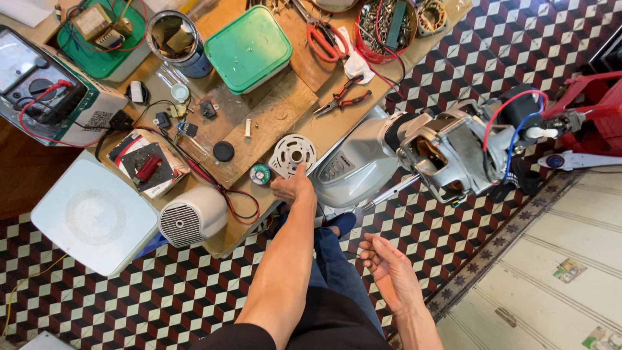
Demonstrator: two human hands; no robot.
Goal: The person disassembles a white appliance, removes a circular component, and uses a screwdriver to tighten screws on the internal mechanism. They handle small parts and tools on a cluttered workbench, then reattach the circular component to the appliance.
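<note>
My left hand (293, 188) reaches to the near edge of the wooden workbench (285, 107), its fingertips touching a white round perforated plastic disc (292, 154). A small round green-and-white spool (260, 174) lies just left of that hand. My right hand (387, 269) hangs open and empty above my lap, palm turned up. A grey fan housing (353, 162) with an exposed motor (457, 149) and red and blue wires rests to the right of the bench.
On the bench lie a green lidded box (249, 46), red-handled pliers (343, 97), red scissors (324, 40), a tray of screws (387, 26), a multimeter (45, 91) and a small white fan heater (193, 216). A white square cover (94, 214) sits at left. The floor is patterned tile.
</note>
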